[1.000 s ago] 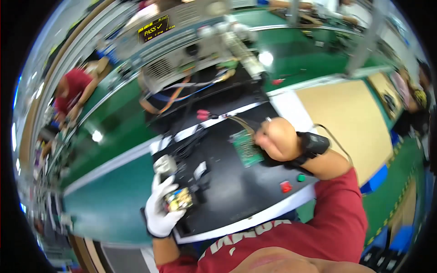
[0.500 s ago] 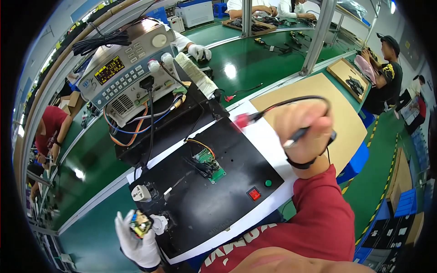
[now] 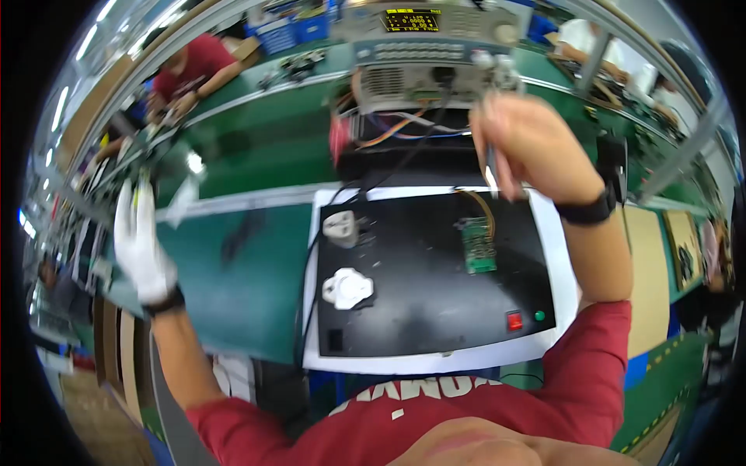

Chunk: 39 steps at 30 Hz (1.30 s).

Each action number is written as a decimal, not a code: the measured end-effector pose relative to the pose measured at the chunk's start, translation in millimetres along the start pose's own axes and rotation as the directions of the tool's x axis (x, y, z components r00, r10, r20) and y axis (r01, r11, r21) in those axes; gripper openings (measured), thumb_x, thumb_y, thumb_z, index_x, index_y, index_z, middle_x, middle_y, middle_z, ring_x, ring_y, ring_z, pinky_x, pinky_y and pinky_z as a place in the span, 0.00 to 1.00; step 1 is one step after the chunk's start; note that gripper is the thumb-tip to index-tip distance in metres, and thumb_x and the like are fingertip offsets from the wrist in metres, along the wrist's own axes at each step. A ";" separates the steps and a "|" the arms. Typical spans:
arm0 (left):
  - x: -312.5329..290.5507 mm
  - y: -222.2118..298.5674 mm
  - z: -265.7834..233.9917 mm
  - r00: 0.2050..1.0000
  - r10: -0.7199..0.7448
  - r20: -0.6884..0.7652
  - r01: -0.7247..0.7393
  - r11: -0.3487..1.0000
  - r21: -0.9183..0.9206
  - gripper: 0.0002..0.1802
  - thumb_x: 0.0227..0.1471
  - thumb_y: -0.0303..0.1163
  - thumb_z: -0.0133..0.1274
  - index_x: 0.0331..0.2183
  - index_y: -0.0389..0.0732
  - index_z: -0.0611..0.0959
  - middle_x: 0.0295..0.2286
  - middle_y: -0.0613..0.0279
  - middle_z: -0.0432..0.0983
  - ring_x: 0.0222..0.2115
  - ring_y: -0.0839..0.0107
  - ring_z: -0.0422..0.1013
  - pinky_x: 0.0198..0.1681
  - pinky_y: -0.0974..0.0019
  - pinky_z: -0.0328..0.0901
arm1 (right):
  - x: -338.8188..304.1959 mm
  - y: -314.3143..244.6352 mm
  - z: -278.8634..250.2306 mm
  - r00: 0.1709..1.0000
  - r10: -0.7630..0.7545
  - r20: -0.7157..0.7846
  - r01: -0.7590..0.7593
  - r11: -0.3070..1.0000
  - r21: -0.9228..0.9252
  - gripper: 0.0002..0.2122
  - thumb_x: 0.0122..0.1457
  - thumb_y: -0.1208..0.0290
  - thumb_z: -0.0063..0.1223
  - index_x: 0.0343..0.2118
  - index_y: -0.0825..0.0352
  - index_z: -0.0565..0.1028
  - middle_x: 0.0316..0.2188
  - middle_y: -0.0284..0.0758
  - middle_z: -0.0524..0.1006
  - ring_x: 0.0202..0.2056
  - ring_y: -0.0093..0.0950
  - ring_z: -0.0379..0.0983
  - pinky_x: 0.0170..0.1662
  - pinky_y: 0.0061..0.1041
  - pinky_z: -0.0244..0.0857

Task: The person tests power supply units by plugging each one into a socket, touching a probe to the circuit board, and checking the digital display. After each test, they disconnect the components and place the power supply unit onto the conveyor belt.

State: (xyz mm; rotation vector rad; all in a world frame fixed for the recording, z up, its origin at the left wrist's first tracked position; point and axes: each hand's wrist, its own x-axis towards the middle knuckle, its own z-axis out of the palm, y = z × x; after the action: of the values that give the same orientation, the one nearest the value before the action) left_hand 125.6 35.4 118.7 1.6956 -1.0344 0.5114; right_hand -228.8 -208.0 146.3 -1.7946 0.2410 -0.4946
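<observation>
My left hand (image 3: 145, 245), in a white glove, reaches out far to the left with its fingers stretched and parted. A yellow-green bit (image 3: 141, 193) shows between the fingertips; I cannot tell whether they touch it. My bare right hand (image 3: 528, 147), smeared by motion, is closed on a thin pen-like tool (image 3: 490, 165) with a light tip pointing down. It hovers over the far right of a black panel (image 3: 420, 287). Below it lies a green circuit board (image 3: 479, 247) with thin coloured wires. A white socket (image 3: 339, 228) and a white fitting (image 3: 348, 288) sit on the panel's left.
A bench instrument (image 3: 423, 53) with a lit display stands behind the panel, on a black box with cables in front. A blurred dark thing (image 3: 244, 234) lies on the green mat (image 3: 225, 311). A red switch (image 3: 514, 321) is at the panel's near right. Other people work around.
My view has swung left. My left hand has moved from beside the white fitting far out left, and the small board it held no longer shows clearly. My right hand is now nearer the instrument.
</observation>
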 end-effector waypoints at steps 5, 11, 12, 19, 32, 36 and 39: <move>80.3 -108.1 21.0 0.827 -0.447 -0.342 0.412 0.895 -0.173 0.40 0.38 0.43 0.60 0.46 0.24 0.65 0.39 0.49 0.69 0.40 0.66 0.65 0.45 0.69 0.58 | 64.1 10.4 32.4 0.968 -0.244 -0.061 0.250 0.955 0.156 0.24 0.55 0.68 0.45 0.53 0.71 0.55 0.49 0.43 0.62 0.49 0.30 0.62 0.46 0.27 0.62; 38.0 -197.8 131.7 0.914 -0.322 -0.246 0.394 0.847 0.358 0.21 0.40 0.39 0.54 0.39 0.41 0.75 0.32 0.58 0.74 0.30 0.63 0.71 0.38 0.68 0.63 | -54.3 60.1 24.6 0.982 0.076 -0.174 -0.085 0.995 -0.045 0.22 0.53 0.69 0.48 0.49 0.70 0.60 0.47 0.39 0.63 0.47 0.29 0.63 0.44 0.26 0.62; 36.3 -207.7 145.2 0.859 -0.481 -0.176 0.503 0.724 0.472 0.20 0.41 0.40 0.52 0.38 0.41 0.74 0.32 0.61 0.75 0.31 0.61 0.71 0.39 0.66 0.63 | -79.2 70.5 21.8 0.943 0.127 -0.309 -0.164 0.982 -0.098 0.20 0.52 0.72 0.47 0.48 0.70 0.61 0.47 0.39 0.64 0.46 0.29 0.63 0.44 0.26 0.62; 40.8 -195.7 256.3 0.762 -0.338 0.553 0.424 0.905 -0.030 0.37 0.40 0.36 0.55 0.50 0.33 0.60 0.45 0.49 0.65 0.44 0.64 0.65 0.46 0.69 0.59 | -244.9 101.8 2.3 -0.011 0.302 -0.953 -0.460 0.845 0.273 0.14 0.51 0.69 0.46 0.42 0.65 0.68 0.36 0.28 0.69 0.35 0.19 0.66 0.33 0.17 0.59; -9.2 -142.4 335.9 0.740 0.071 0.669 -0.084 0.996 -0.013 0.14 0.48 0.28 0.44 0.39 0.38 0.75 0.38 0.50 0.71 0.42 0.56 0.66 0.45 0.64 0.59 | -226.7 163.8 -70.7 0.315 -0.071 -0.946 -0.940 -0.161 -0.301 0.26 0.49 0.56 0.46 0.50 0.64 0.61 0.53 0.48 0.55 0.53 0.44 0.54 0.53 0.37 0.51; -7.1 -139.2 329.0 0.744 0.086 0.663 -0.126 0.992 0.013 0.15 0.48 0.30 0.44 0.40 0.38 0.75 0.38 0.52 0.71 0.42 0.58 0.66 0.46 0.65 0.59 | -227.1 183.7 -90.5 0.450 0.099 -0.887 -0.788 -0.423 -0.447 0.15 0.52 0.62 0.41 0.42 0.62 0.65 0.46 0.47 0.62 0.48 0.43 0.58 0.50 0.37 0.54; -5.3 -142.8 331.1 0.737 0.045 0.674 -0.073 0.997 0.012 0.15 0.48 0.29 0.44 0.40 0.39 0.74 0.38 0.54 0.71 0.40 0.59 0.67 0.44 0.66 0.60 | -234.6 195.6 -95.6 0.543 0.004 -0.840 -0.768 -0.402 -0.498 0.11 0.53 0.65 0.39 0.38 0.62 0.66 0.41 0.45 0.65 0.45 0.42 0.60 0.47 0.35 0.56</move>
State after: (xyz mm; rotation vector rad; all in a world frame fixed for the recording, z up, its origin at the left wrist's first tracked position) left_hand 193.0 -253.3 -86.6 1.9351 -1.6062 -0.0845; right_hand -462.4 -249.3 -68.7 -2.6122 2.4678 0.0388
